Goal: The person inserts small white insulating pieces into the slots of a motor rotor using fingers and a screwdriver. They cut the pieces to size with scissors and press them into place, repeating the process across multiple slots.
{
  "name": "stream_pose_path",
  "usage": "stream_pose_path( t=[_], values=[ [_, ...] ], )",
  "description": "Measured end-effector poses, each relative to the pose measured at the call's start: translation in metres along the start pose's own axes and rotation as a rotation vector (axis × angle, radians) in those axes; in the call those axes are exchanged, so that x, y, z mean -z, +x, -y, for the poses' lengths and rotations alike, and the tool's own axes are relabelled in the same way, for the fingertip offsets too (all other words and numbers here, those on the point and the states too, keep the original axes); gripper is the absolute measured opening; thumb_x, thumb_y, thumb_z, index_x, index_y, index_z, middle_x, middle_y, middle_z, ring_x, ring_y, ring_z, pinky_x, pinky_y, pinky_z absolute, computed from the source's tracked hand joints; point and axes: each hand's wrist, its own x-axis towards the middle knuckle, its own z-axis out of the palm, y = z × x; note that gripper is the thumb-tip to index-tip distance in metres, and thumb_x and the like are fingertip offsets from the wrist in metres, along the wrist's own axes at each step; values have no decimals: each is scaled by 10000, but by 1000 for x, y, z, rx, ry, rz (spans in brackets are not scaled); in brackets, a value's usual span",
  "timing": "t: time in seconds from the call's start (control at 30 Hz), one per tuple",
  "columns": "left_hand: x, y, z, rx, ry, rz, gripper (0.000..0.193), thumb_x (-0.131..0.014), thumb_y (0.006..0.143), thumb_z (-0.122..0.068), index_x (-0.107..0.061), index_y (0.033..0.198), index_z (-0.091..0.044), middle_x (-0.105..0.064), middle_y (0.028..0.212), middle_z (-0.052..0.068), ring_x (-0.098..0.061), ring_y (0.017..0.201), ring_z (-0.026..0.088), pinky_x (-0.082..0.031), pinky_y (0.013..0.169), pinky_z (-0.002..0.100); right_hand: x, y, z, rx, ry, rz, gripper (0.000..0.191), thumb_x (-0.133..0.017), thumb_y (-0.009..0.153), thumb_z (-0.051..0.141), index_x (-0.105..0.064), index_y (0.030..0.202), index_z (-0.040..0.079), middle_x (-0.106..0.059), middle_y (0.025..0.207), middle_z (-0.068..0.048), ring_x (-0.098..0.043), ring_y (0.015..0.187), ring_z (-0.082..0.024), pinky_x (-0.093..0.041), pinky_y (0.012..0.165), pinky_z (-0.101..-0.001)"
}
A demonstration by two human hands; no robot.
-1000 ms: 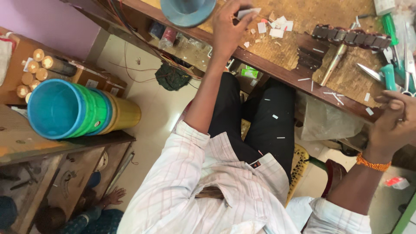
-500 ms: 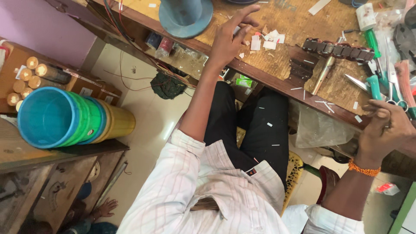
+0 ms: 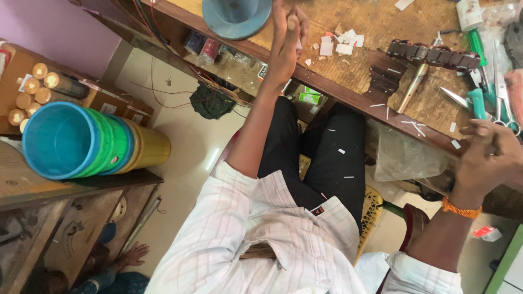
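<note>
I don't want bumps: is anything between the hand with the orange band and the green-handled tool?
Nothing visible: the right hand is close beside the green-handled tool on the wooden bench.

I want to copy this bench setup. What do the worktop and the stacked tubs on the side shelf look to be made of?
Worktop: apparently wood, matte and worn, with brown grain, scratches and a thick plank edge. Stacked tubs: likely plastic, smooth with a slight sheen and uniform blue, green and yellow colour.
</note>
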Motion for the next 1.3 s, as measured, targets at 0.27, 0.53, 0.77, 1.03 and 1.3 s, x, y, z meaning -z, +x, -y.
stream_pose_path(
  t=[0.27,0.53,0.77,1.03,1.3],
  values=[
    [-84,-99,9,315,-430,22,935,-715,859,-584,-223,1543,-180,-456,1078,-5,-449,911,92,-399,757,265,-6,-8,121,-184,425,315,242,-610,1161,174,-716,1170,-43,-720,1000,-93,-693,882,-147,-549,833,-233],
    [-117,-128,0,3,1,197,900,-542,974,-720,-246,1555,-99,-318,881,-17,-326,765,93,-327,699,250,-47,-7,171,-209,342,357,163,-703,990,-16,-715,1153,-17,-652,1211,-110,-682,1003,-154,-574,857,-276],
    [-146,-139,3,125,78,169,879,-459,996,-752,-269,1505,-61,-320,850,-20,-344,746,80,-346,688,249,-29,-7,154,-179,259,359,121,-706,985,-50,-716,1102,-22,-686,1092,-117,-700,982,-181,-571,868,-288],
    [-153,-139,4,143,47,156,803,-471,1054,-668,-229,1526,-66,-351,805,-17,-381,728,83,-392,733,268,-21,-10,159,-249,163,391,249,-746,978,20,-729,1226,13,-747,1035,-132,-732,946,-186,-545,871,-312],
    [-155,-137,-7,184,-10,264,451,-517,1099,-449,-509,1391,-105,-553,1176,13,-559,1071,119,-471,986,254,-7,2,140,-359,290,437,208,-729,925,-51,-695,1130,-47,-757,1109,-101,-715,997,-133,-570,879,-275]
  ],
)
